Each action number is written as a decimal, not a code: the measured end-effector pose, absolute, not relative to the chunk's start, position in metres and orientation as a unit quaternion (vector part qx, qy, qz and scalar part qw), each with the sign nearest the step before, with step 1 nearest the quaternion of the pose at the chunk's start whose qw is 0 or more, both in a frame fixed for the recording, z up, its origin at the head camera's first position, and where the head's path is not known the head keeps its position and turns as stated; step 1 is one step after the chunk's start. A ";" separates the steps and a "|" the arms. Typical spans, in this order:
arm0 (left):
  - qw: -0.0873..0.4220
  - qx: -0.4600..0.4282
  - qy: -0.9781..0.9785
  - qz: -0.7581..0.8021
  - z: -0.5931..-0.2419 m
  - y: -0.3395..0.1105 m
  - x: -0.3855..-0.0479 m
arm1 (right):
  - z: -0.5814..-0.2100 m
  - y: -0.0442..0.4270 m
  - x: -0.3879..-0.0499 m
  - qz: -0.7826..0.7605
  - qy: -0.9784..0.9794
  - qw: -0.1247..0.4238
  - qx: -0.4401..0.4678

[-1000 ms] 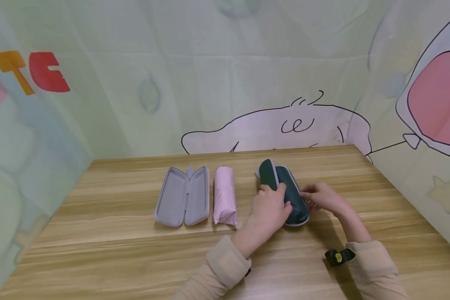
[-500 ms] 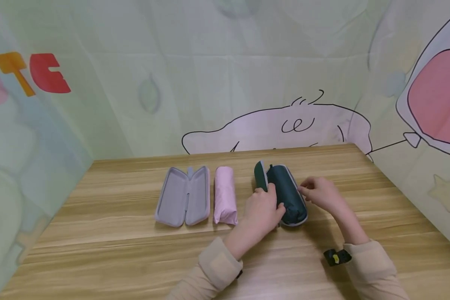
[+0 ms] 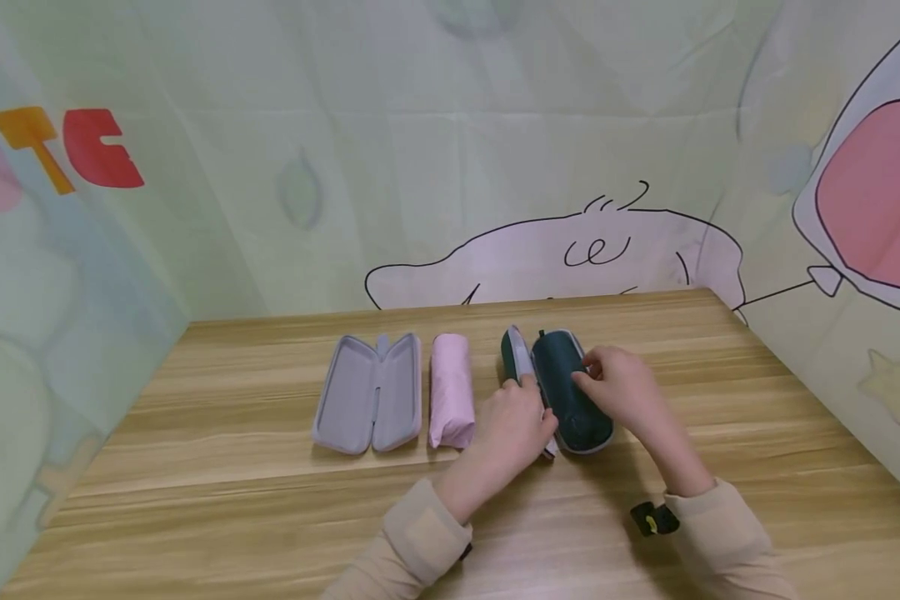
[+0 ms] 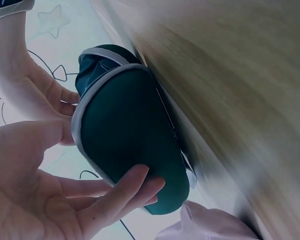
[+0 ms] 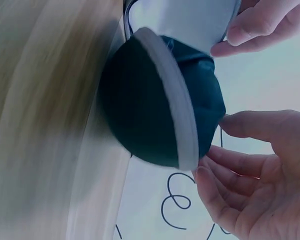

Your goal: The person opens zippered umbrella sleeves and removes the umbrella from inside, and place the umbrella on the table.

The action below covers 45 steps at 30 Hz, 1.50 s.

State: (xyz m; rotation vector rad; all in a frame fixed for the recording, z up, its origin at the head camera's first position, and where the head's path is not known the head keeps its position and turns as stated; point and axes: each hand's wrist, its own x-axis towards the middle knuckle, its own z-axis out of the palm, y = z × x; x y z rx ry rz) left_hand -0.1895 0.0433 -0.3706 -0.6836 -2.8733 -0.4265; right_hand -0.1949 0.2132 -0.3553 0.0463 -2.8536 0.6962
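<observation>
My left hand [image 3: 512,425] holds the raised lid of an opened dark green zip case [image 4: 135,135], its fingers on the outer face and its thumb at the grey rim. A compact dark teal folded umbrella [image 3: 566,379] lies in the case's right half, seemingly in a fabric sleeve. At the right side, my right hand [image 3: 624,387] touches the umbrella with the thumb. Its bent fingers [image 5: 212,190] rest near the grey rim in the right wrist view. The lid's pale lining [image 5: 182,20] shows there too.
Left of the green case lies a pink folded umbrella [image 3: 452,392]. Beyond it a pink case with grey lining [image 3: 345,396] lies spread open. The wooden table [image 3: 217,500] meets a printed cloth backdrop [image 3: 390,183] at its back edge.
My left hand has swung the green lid leftward, away from the teal umbrella, exposing more of it. My right hand has moved from the case's right side up onto the umbrella's edge.
</observation>
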 end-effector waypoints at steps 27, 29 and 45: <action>0.153 -0.228 -0.959 -0.065 -0.379 0.039 -0.190 | -0.373 0.176 -0.191 0.045 -0.989 0.142 -0.018; 0.157 -0.230 -0.958 -0.063 -0.380 0.038 -0.189 | -0.374 0.175 -0.191 0.038 -0.989 0.140 -0.020; 0.149 -0.243 -0.957 -0.048 -0.381 0.037 -0.190 | -0.379 0.175 -0.190 -0.020 -0.991 0.132 0.018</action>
